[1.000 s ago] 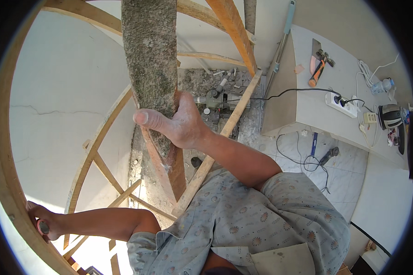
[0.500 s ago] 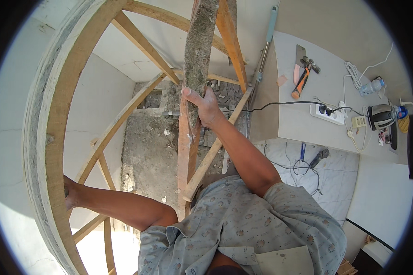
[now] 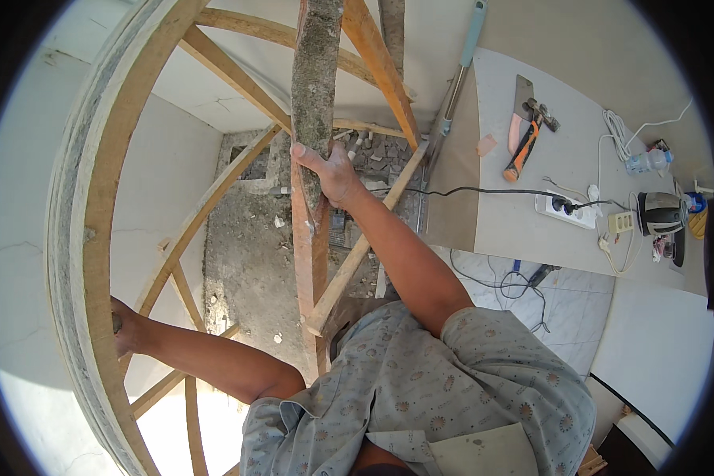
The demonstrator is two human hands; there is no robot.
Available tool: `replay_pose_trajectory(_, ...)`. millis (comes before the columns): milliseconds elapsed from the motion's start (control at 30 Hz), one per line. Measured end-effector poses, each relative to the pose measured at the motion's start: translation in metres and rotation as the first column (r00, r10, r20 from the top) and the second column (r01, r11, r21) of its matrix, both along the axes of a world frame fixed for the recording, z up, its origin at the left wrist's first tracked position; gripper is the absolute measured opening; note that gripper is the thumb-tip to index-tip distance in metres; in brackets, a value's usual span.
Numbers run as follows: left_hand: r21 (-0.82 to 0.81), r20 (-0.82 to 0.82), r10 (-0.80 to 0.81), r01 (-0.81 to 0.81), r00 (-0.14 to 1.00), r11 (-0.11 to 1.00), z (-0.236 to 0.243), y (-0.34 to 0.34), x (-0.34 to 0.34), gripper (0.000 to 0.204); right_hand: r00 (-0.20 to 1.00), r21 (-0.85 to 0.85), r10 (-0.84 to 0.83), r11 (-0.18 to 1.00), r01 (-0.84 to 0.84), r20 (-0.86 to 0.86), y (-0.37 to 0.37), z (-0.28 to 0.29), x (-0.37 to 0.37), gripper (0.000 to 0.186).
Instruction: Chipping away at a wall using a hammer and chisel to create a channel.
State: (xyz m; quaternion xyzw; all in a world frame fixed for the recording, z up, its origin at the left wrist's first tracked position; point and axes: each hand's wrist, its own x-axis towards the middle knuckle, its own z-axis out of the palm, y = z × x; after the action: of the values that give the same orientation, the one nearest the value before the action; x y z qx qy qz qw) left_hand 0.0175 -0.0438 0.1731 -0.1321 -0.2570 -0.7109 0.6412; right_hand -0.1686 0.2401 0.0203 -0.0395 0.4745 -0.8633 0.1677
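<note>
My right hand (image 3: 331,174) is closed round an upright timber (image 3: 308,278) whose face is crusted with grey-green mortar (image 3: 315,67); the thumb lies across that face. At the left, my left hand (image 3: 123,325) is closed at the inner side of a large curved timber (image 3: 103,218), which partly hides the fingers. A small dark round end of something shows in that hand, too little to identify. Thinner wooden ribs and braces (image 3: 194,230) cross between my hands, and a slanting batten (image 3: 349,278) passes beside my right forearm.
A worktop (image 3: 563,230) at the right carries a hammer (image 3: 522,149), a trowel-like blade (image 3: 523,91), power strip (image 3: 549,205), kettle (image 3: 660,213) and bottle (image 3: 642,162). A pole (image 3: 456,95) leans beside it. Rubble (image 3: 379,159) lies below the frame; cords and an angle grinder (image 3: 541,276) lie on tiles.
The view has shifted, bringing more of the curved timber in. The crusted timber looks farther off, with my right hand higher in view and my left hand higher and further right; both stay closed.
</note>
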Motion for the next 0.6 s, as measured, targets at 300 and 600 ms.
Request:
replay_pose_trajectory(300, 0.079, -0.044, -0.053, 0.057, 0.998, 0.995, 0.016, 0.023, -0.002, 0.048, 0.993, -0.036, 0.065, 0.997, -0.068, -0.096, 0.001, 0.003, -0.002, 0.044)
replay_pose_trajectory(600, 0.225, -0.218, -0.127, 0.177, 0.968, 0.958, 0.013, 0.012, 0.006, 0.047, 0.979, 0.116, 0.115, 0.989, -0.095, -0.17, 0.009, 0.005, -0.014, 0.074)
